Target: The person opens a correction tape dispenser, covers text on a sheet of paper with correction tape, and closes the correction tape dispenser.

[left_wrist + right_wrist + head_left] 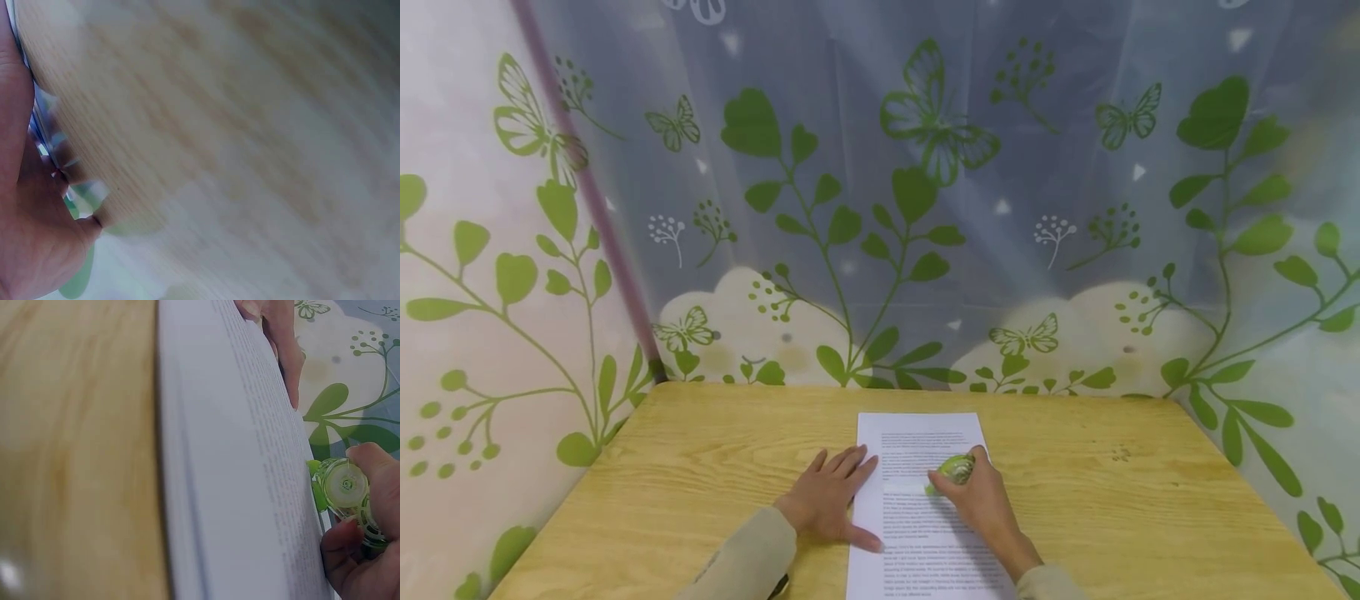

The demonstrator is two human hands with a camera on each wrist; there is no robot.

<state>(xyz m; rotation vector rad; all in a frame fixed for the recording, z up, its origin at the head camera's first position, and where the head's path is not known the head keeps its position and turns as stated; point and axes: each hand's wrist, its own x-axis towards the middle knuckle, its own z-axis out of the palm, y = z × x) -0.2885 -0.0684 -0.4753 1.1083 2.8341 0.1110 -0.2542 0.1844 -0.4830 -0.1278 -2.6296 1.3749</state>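
A stack of printed paper (868, 433) lies lengthwise on the table, its sheet edges showing in the right wrist view. My right hand (985, 498) grips a green, see-through correction tape (957, 469) between thumb and fingers. Its green tip meets the printed page, at the right end of a pale band that runs between lines of text. In the right wrist view the round reel of the correction tape (345, 484) shows through the casing. My left hand (831, 498) rests with fingers spread over the paper's left edge, thumb lower down on the margin.
The wooden table (722, 450) reaches back to a curtain (820, 167) printed with leaves and butterflies, which also hangs at both sides. Small dark marks (1120, 452) show on the tabletop right of the paper.
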